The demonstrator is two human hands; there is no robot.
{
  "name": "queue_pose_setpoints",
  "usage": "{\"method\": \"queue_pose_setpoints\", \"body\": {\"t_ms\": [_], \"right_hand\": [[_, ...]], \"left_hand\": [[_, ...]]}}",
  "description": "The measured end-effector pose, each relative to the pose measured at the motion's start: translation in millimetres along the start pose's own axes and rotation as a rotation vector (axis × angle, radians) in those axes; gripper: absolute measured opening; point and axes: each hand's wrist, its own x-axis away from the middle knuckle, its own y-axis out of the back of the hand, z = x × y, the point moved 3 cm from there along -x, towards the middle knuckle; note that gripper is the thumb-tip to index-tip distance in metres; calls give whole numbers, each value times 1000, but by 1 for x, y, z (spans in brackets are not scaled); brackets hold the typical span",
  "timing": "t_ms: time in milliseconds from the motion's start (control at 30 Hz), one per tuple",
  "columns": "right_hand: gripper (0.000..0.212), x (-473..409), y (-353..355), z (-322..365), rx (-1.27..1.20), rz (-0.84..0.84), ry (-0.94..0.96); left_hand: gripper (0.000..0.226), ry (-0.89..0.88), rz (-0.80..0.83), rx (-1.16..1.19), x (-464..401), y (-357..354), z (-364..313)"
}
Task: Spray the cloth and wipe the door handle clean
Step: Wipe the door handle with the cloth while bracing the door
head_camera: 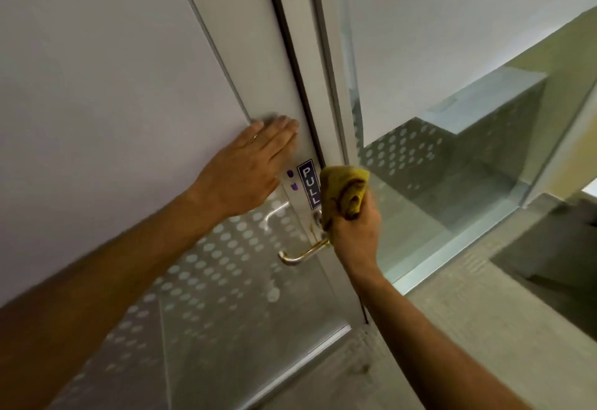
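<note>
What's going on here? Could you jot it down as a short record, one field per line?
activity: wiping around a door handle with a cloth
left hand: open, flat against the door, holding nothing
right hand: gripping a bunched yellow cloth, stained brown
cloth position: at the base of the lever door handle, by the lock
handle: metal lever, free end pointing left
sign: PULL sticker above the handle
spray bottle: none in view

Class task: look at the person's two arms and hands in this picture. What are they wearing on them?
Both forearms are bare, with no sleeves in view and no gloves or watch. The left hand appears to have a thin ring on one finger. The right hand shows nothing worn.
</note>
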Motion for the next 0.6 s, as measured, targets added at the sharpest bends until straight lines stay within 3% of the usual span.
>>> {"method": "queue_pose_setpoints", "body": {"t_ms": [100,300,467,533,600], "right_hand": [[52,0,-33,-9,68,-96,136],[59,22,-105,-9,130,-77,260],[58,46,-90,-60,262,148,596],[53,45,-77,-69,217,167,554],[55,33,-72,-58,106,24,452]], "left_hand": [[87,-53,26,-149,-1,-20,8],[81,-131,-85,-277,-2,-35,7],[77,-135,-85,-216,-3,-36,7],[80,-129,-92,-196,-3,-37,8],[83,-122,-96,-184,-4,-37,8]]}}
